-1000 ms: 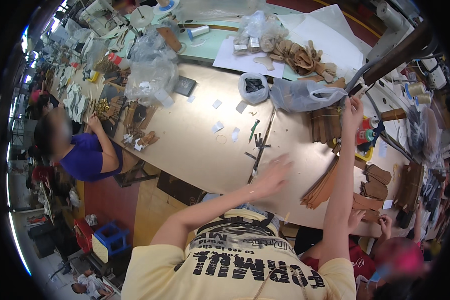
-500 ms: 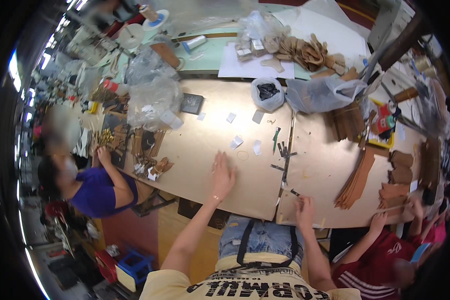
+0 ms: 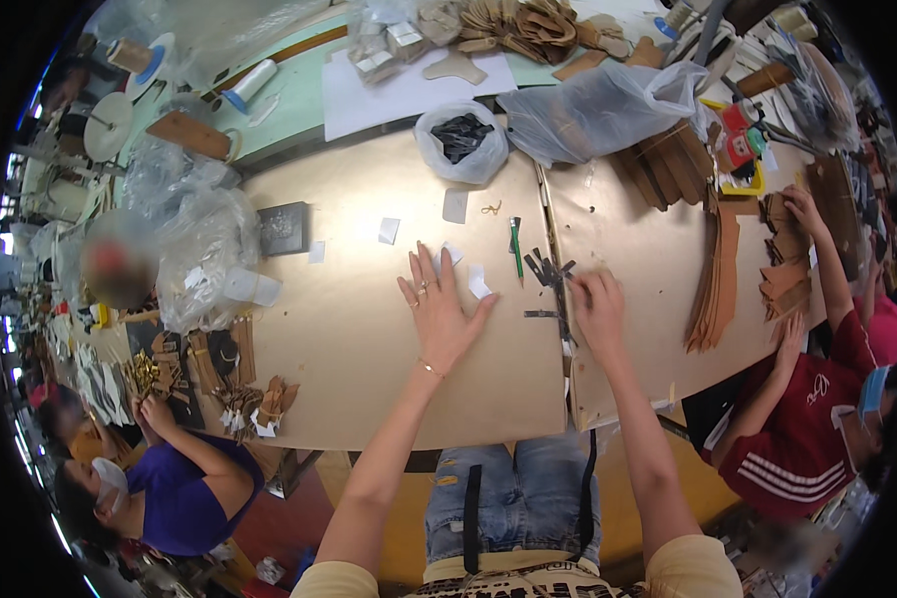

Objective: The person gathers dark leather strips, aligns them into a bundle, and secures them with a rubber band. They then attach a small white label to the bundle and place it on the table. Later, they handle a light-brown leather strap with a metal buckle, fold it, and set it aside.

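Note:
My left hand (image 3: 443, 314) lies over the table (image 3: 359, 369) with its fingers spread, holding nothing. Its fingertips reach a white slip (image 3: 449, 253), and another white slip (image 3: 479, 281) is beside its thumb. My right hand (image 3: 598, 311) is at the seam between the two table boards, its fingertips pinched together beside a loose cluster of short black strips (image 3: 545, 267). Whatever is between those fingertips is too small to make out. One black strip (image 3: 540, 314) lies apart, nearer me. Just left of the cluster is a green pencil (image 3: 517, 249).
A plastic bag of black pieces (image 3: 461, 140) stands beyond the slips. Left are a dark block (image 3: 284, 228) and clear plastic bags (image 3: 209, 259). Brown leather strips (image 3: 715, 279) lie at right. Co-workers sit at both sides, one in purple (image 3: 194, 498), one in dark red (image 3: 787, 448).
Both hands have reached farther over the table. My right hand, which held a small black strip near the front edge, is now beside the black cluster. My view has shifted.

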`<action>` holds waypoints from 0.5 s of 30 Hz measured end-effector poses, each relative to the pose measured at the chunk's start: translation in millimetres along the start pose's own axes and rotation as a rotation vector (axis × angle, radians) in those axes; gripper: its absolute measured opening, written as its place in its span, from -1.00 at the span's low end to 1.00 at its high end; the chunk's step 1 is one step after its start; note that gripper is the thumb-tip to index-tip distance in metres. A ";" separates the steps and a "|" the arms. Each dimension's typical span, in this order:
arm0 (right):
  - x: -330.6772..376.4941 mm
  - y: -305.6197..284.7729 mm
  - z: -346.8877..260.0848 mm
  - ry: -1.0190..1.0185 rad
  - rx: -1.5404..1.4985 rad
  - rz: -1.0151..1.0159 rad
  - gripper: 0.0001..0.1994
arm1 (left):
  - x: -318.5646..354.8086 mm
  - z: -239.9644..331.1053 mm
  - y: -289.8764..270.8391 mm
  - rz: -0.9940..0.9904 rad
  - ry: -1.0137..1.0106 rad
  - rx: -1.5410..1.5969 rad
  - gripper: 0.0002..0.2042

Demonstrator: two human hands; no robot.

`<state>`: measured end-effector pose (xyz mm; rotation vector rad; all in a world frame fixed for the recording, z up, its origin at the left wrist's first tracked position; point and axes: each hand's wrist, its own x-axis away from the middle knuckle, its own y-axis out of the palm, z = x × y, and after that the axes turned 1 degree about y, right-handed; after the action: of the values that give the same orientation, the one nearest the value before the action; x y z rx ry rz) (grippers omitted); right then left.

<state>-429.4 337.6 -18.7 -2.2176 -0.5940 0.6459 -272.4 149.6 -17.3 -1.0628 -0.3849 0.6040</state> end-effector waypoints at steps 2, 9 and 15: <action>-17.3 16.3 -13.1 -0.072 -0.016 -0.029 -0.81 | -10.9 -1.2 1.1 -0.002 0.011 -0.029 -0.22; 9.1 -17.5 -29.7 -0.063 0.218 -0.194 -0.22 | -36.8 -29.9 -10.4 0.224 0.021 0.083 -0.36; 3.4 -8.3 -23.0 -0.132 0.258 -0.307 -0.20 | -22.6 12.6 14.6 -0.077 0.581 0.156 -0.53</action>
<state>-414.7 332.7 0.5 -1.8079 -0.8487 0.6689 -301.1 149.2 -25.0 -1.0169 0.1273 0.2310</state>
